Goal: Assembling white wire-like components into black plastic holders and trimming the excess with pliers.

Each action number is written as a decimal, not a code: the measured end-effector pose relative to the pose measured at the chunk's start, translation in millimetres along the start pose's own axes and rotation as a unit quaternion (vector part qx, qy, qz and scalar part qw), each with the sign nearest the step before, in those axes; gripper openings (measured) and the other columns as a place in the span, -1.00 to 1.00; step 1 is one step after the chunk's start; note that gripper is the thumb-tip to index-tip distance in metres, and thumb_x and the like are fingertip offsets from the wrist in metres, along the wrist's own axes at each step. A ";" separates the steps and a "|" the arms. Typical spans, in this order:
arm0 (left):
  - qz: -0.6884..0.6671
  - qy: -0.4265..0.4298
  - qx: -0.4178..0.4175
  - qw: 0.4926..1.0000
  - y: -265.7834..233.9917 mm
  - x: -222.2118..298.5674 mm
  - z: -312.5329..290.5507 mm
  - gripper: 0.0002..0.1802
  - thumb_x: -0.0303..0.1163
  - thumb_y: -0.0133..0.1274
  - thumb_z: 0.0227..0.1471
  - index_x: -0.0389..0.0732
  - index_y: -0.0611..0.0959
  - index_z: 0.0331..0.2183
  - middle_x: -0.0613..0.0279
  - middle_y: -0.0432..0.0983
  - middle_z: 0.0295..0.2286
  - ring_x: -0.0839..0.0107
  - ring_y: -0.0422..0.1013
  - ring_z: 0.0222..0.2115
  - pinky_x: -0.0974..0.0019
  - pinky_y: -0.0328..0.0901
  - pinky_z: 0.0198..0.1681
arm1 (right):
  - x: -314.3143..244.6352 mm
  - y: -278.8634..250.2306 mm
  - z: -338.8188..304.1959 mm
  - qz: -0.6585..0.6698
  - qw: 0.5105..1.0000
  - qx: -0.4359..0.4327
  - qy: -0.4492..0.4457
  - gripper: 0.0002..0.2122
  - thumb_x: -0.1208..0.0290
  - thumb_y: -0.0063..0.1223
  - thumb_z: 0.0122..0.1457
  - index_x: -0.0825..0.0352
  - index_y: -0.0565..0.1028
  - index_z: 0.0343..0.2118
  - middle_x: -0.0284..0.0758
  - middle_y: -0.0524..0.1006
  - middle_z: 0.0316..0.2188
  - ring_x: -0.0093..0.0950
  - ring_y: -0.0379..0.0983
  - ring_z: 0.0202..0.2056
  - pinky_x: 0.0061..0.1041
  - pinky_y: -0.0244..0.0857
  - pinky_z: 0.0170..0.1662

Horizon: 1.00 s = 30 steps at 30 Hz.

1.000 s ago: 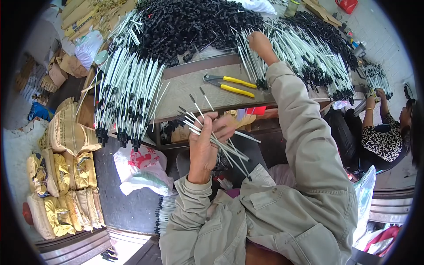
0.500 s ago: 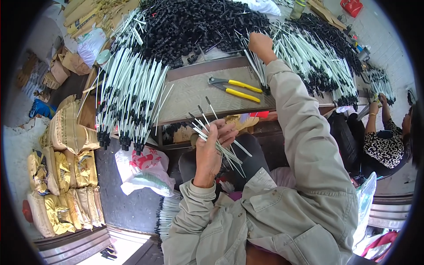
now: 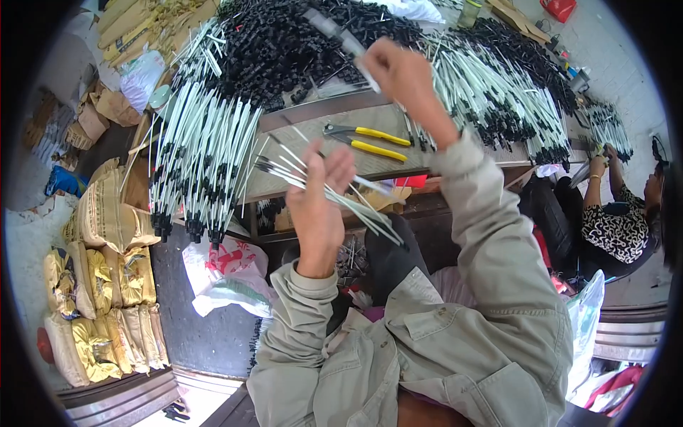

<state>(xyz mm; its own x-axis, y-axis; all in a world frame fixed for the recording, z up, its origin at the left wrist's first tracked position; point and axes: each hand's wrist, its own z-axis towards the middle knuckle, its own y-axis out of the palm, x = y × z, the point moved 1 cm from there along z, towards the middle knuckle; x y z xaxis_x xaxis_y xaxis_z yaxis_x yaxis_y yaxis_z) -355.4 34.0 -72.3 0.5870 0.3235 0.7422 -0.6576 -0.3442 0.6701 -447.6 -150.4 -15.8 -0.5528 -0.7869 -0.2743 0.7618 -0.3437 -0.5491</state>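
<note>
My left hand (image 3: 313,206) is raised in front of the table edge, slightly blurred. Its thumb and fingers close round a loose bunch of thin white rods (image 3: 366,213), some with dark ends. Above the table, my right hand (image 3: 405,75) pinches a white rod (image 3: 348,41) that motion has smeared, so its tip is unclear. Behind that hand spreads a large heap of small black plastic parts (image 3: 284,53). On the tabletop between my arms lie pliers with yellow handles (image 3: 380,146).
White rods with black ends are stacked at the table's left (image 3: 203,149) and right (image 3: 491,92). Filled sacks (image 3: 107,285) stand at the lower left beside a white and red plastic bag (image 3: 231,270). At the far right, another person (image 3: 615,228) sits with hands by more rods.
My right hand has pulled back left from the right-hand rod stack and now carries a white rod. My left hand has moved slightly left and up with its bunch.
</note>
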 end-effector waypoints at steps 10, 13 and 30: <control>0.075 0.255 0.157 0.951 14.2 26.5 2.1 -0.54 -0.44 -0.17 0.10 -0.27 0.21 0.06 0.29 0.37 -0.57 0.64 0.27 -0.57 0.57 0.20 -0.53 | -81.5 -10.5 -87.2 0.079 0.959 -0.096 -0.254 -0.89 0.51 -0.02 -0.08 0.33 0.36 -0.44 -0.31 0.46 -0.37 -0.45 0.44 -0.42 -0.54 0.30 -0.49; 0.036 0.331 0.155 0.930 -5.3 64.7 -10.2 -0.60 -0.38 -0.15 0.11 -0.28 0.29 -0.01 0.43 0.20 -0.68 0.72 0.04 -0.72 0.61 -0.05 -0.72 | 1.5 -8.7 -52.3 0.297 0.933 -0.155 -0.132 -0.82 0.53 -0.08 0.05 0.35 0.46 -0.26 -0.32 0.50 -0.32 -0.52 0.46 -0.38 -0.64 0.34 -0.37; 0.250 0.375 0.051 0.891 -146.7 168.7 -155.9 -0.67 -0.17 -0.23 0.14 -0.29 0.36 -0.33 0.32 0.12 -0.74 0.66 -0.04 -0.84 0.61 -0.07 -0.84 | 111.1 19.6 -27.8 -0.296 0.916 -0.269 0.041 -0.82 0.32 0.06 -0.18 0.26 0.52 -0.49 -0.25 0.52 -0.50 -0.26 0.48 -0.40 -0.29 0.33 -0.37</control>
<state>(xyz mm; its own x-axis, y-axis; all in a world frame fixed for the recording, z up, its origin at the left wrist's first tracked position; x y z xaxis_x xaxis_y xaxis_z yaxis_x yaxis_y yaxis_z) -233.5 276.5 -47.1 -0.2734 0.5914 0.7586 -0.6793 -0.6771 0.2830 -503.5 -230.3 -79.0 -0.8554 -0.4955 0.1510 0.0560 -0.3782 -0.9240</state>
